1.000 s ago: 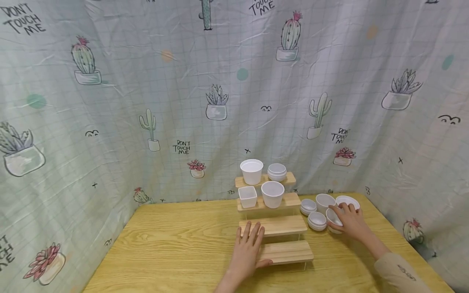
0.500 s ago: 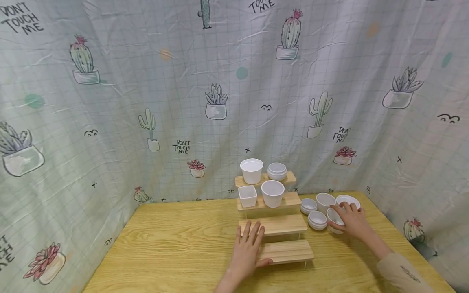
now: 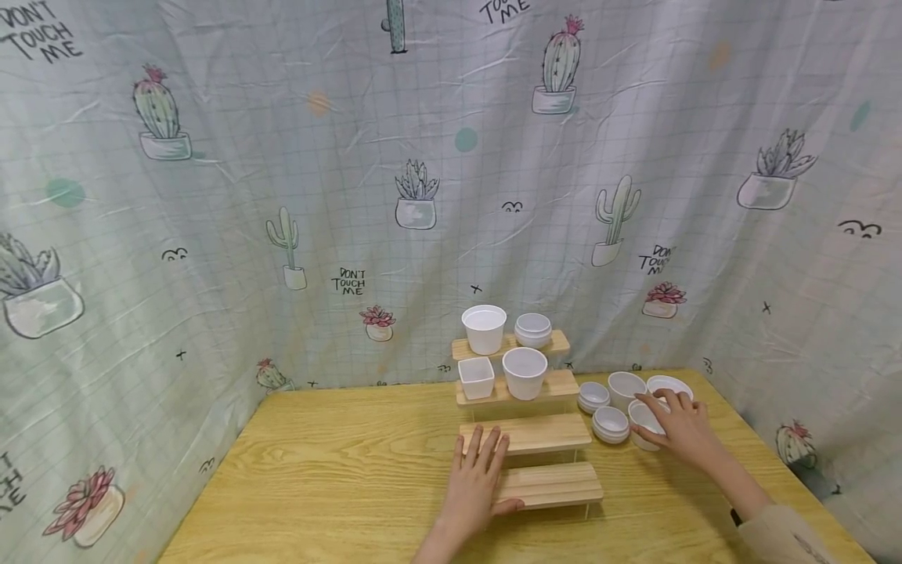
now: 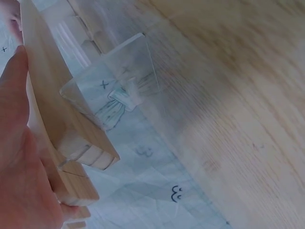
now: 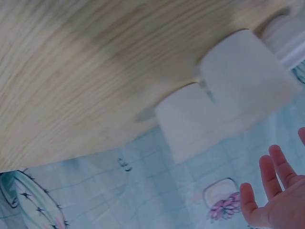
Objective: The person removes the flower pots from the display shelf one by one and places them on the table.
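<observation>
My left hand [image 3: 470,486] rests on the left end of a stepped wooden stand [image 3: 546,486], its fingers extended over the lower boards. In the left wrist view, its thumb and palm lie along the boards [image 4: 52,95]. My right hand [image 3: 683,431] is over a white round pot [image 3: 644,439] at the right of the table, fingers spread and loosely bent. The right wrist view shows those fingers [image 5: 270,176] apart from the white pots [image 5: 248,76]. Around that pot stand a taller white pot [image 3: 625,385], a wide white pot [image 3: 665,384] and two low ringed pots [image 3: 610,427].
The upper boards bear a tapered white pot [image 3: 484,333], a low ringed pot [image 3: 532,333], a square pot [image 3: 476,380] and another tapered pot [image 3: 524,376]. Clear panels [image 4: 119,71] support the boards. A cactus-print curtain [image 3: 352,196] hangs around the wood-grain table [image 3: 317,470].
My right hand has risen a little and shifted slightly right over the pot, and a dark band shows at its cuff. The left hand has stayed on the stand.
</observation>
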{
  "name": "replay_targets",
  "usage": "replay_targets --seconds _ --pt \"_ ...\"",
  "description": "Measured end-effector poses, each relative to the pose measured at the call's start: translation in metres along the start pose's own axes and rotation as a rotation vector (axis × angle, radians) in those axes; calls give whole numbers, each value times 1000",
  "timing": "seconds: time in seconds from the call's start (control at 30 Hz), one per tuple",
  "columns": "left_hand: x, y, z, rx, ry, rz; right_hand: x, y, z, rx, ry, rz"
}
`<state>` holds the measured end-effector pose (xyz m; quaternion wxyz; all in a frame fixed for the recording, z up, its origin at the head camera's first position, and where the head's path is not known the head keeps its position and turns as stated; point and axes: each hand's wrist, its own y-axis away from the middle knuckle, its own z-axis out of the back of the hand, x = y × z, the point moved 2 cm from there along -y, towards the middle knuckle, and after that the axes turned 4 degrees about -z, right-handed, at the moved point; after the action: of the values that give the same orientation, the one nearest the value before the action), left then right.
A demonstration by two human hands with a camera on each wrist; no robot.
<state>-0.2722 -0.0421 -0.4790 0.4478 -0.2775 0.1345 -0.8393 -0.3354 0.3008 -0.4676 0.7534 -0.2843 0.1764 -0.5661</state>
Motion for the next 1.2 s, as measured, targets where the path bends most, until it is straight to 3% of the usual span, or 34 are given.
replay_targets --seconds 0.57,0.83,1.2 --pt "0 -1 0 22 35 8 46 -15 24 -40 -23 136" --pt "0 -2 1 26 40 9 68 -20 37 -80 -78 220" --pt "0 -1 1 31 45 14 101 -34 46 -100 -175 268"
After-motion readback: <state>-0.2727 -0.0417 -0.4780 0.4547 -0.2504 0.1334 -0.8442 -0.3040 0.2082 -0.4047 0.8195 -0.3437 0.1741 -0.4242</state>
